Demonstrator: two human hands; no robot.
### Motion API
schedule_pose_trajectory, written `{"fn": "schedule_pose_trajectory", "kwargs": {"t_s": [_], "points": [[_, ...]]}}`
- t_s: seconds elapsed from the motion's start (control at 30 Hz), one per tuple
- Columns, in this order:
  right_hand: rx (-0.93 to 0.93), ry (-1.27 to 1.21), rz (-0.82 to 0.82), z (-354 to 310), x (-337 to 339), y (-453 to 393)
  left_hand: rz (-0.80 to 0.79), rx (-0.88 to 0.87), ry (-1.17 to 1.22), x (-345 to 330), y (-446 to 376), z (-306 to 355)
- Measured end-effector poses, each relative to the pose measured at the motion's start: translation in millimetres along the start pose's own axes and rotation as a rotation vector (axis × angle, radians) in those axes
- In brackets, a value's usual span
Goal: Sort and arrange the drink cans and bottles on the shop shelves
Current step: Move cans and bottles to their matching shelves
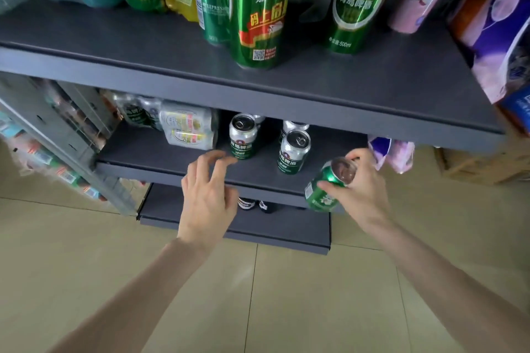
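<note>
Two silver cans (293,152) stand up front on the middle shelf (160,157), so my right hand (360,180) pinches a tilted green can (325,189) beside them while my left hand (208,189) hovers, fingers (200,163) spread.

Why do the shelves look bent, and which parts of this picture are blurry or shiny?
Head view: the wide lens bows the top shelf edge; glare streaks run down the tall green cans; the left edge crates and right edge packs smear out of focus; the middle shelf's back lies in shadow; the small can in the right hand is slightly blurred.
</note>
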State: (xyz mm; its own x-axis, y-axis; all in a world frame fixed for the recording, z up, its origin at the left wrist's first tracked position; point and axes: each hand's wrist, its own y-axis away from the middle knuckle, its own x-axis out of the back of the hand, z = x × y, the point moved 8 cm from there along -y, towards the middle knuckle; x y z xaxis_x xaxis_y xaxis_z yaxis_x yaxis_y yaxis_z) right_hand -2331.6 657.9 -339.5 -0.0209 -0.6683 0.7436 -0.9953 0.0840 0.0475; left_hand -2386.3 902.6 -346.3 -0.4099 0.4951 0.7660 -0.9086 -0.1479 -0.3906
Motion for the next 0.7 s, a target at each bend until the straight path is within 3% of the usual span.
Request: {"fn": "schedule_pose_trajectory", "kwargs": {"t_s": [0.27,0.53,0.6,0.7], "points": [[-0.142,0.11,0.145,38,-48,-69,0.012,0.124,0.051,-1,10,-16],[-0.09,-0.033,0.081,42,-68,-40,-0.014,0.077,0.06,-5,13,-6],[0.074,-0.087,0.107,21,-46,-2,0.013,0.025,0.107,2,7,12],[0.485,-0.057,0.255,-33,27,58,0.088,0.01,0.3,20,-19,54]]}}
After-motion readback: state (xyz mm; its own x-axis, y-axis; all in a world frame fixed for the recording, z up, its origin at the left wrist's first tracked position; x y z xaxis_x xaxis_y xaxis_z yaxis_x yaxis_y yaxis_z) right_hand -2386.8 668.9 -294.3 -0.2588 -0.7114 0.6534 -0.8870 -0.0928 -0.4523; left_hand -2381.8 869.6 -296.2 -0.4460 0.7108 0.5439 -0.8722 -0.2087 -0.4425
